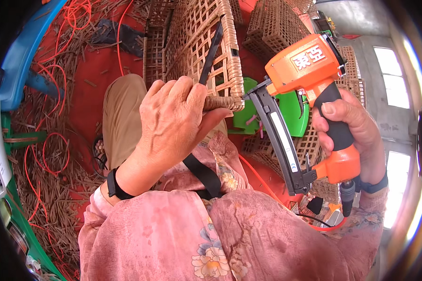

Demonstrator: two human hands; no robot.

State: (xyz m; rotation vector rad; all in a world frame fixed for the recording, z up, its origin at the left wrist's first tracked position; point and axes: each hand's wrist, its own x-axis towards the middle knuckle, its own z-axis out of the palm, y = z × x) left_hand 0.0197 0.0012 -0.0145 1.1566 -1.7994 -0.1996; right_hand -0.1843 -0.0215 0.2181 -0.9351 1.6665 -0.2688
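Observation:
My left hand (171, 119) is closed around the wrapped lower corner of a woven basket (197, 35), its thumb lying along the rim. The basket has an open lattice of brown strips and stands tilted up in front of my lap. A black strap (211, 54) runs along its lattice and passes behind my fingers. In my right hand (354, 119) is an orange and black pneumatic stapler (300, 70), gripped by its black handle. The stapler's nose meets or nearly meets the basket's corner near my left thumb; I cannot tell whether they touch.
More woven baskets (272, 28) stand beyond and to the right. A green plastic piece (293, 112) lies behind the stapler. An orange air hose (262, 182) runs at the right; more orange cord (42, 187) loops over cut strips on the red floor at left, beside a blue plastic object (26, 56).

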